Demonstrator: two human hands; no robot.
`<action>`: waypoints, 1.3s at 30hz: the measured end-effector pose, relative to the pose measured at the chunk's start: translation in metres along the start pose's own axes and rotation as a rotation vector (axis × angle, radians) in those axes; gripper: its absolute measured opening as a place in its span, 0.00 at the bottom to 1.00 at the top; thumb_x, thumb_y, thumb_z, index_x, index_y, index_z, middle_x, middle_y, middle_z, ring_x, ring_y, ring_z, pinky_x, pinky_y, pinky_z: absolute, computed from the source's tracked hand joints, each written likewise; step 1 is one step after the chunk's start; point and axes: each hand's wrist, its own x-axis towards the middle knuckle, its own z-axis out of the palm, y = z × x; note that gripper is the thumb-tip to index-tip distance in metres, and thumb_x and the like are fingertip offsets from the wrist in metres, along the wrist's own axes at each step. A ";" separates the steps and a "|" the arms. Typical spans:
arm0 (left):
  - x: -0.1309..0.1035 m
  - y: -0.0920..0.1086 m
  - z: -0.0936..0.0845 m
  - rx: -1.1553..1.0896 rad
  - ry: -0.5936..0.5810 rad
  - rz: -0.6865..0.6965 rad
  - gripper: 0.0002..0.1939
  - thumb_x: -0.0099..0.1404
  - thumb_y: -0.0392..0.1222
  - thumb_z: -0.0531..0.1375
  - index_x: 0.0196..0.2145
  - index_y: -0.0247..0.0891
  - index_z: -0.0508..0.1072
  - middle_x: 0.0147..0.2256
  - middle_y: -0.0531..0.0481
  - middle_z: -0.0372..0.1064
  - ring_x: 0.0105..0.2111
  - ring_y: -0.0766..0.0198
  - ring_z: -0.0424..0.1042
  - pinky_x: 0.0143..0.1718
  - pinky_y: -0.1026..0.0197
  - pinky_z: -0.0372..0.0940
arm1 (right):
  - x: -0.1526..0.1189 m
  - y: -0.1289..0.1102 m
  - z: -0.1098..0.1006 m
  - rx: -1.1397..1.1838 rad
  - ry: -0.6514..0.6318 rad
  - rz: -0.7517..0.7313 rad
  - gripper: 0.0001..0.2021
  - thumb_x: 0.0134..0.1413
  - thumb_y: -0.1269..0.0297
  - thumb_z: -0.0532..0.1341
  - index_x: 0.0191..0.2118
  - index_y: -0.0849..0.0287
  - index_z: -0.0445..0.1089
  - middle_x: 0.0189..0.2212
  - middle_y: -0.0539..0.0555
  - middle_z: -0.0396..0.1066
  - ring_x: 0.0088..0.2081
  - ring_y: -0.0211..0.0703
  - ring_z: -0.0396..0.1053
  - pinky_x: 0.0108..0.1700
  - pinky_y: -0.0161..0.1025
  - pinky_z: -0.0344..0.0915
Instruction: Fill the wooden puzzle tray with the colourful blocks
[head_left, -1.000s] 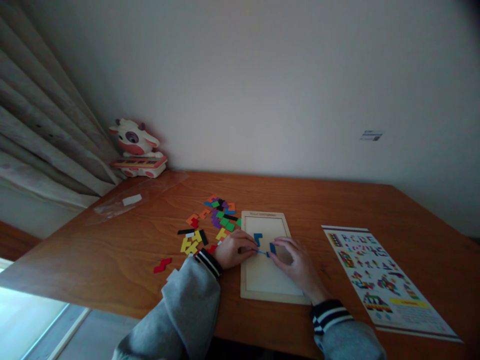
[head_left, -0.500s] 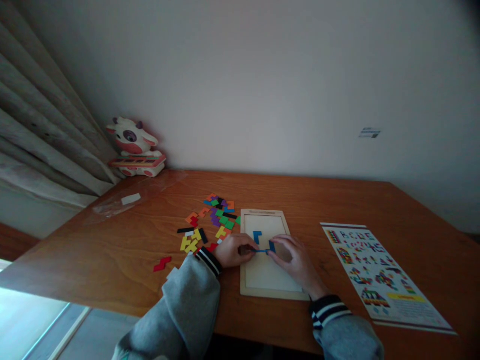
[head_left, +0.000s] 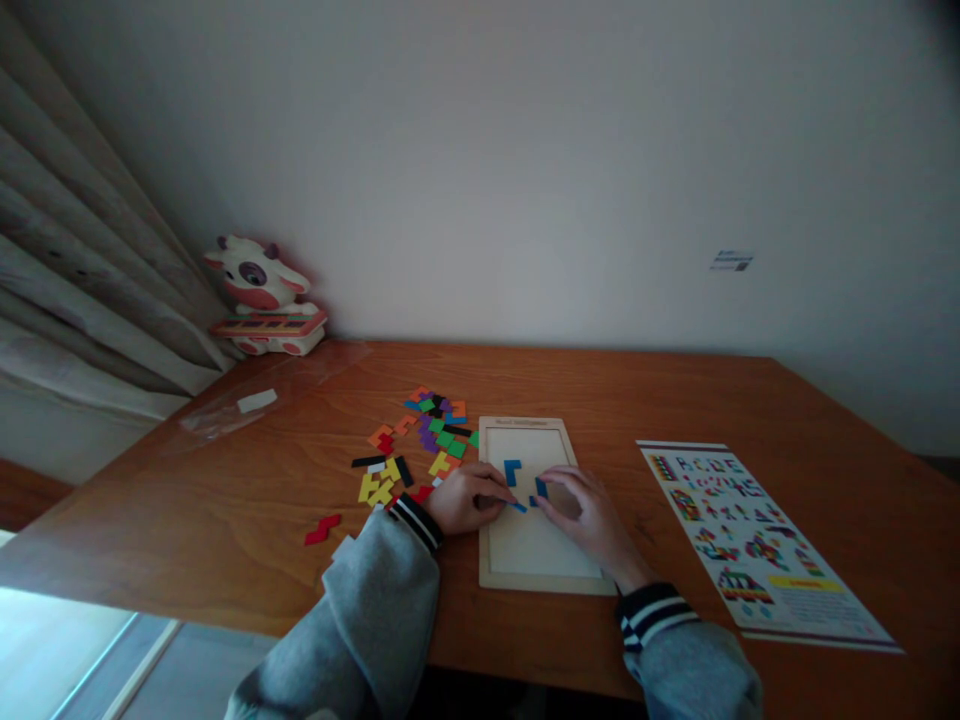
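The framed puzzle board (head_left: 541,555) lies flat under both hands, with a light inside and a wooden rim. My left hand (head_left: 466,498) pinches a thin blue puzzle piece (head_left: 520,508) over the board's left half; the fingers cover part of it. An L-shaped blue piece (head_left: 541,489) is between the thumb and fingers of my right hand (head_left: 589,512), at or just above the board. Another L-shaped blue piece (head_left: 511,467) rests on the board beyond my left fingertips, apart from the other two.
Left of the board are scattered coloured pieces (head_left: 442,437), with a red piece (head_left: 322,530) nearer the table's edge. A printed pattern sheet (head_left: 757,540) lies to the right. Clear plastic wrapping (head_left: 217,425) and a cow toy keyboard (head_left: 274,328) are at the back left.
The blue piece in my left hand has tilted and drawn slightly away from the one in my right hand, leaving a gap. My right hand has barely moved.
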 end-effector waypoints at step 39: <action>0.001 -0.010 -0.005 0.413 -0.100 0.025 0.17 0.68 0.53 0.61 0.49 0.41 0.77 0.51 0.45 0.74 0.51 0.53 0.70 0.52 0.52 0.63 | 0.000 -0.006 -0.005 -0.123 -0.158 -0.041 0.13 0.58 0.56 0.65 0.50 0.44 0.76 0.50 0.54 0.72 0.53 0.52 0.68 0.55 0.53 0.64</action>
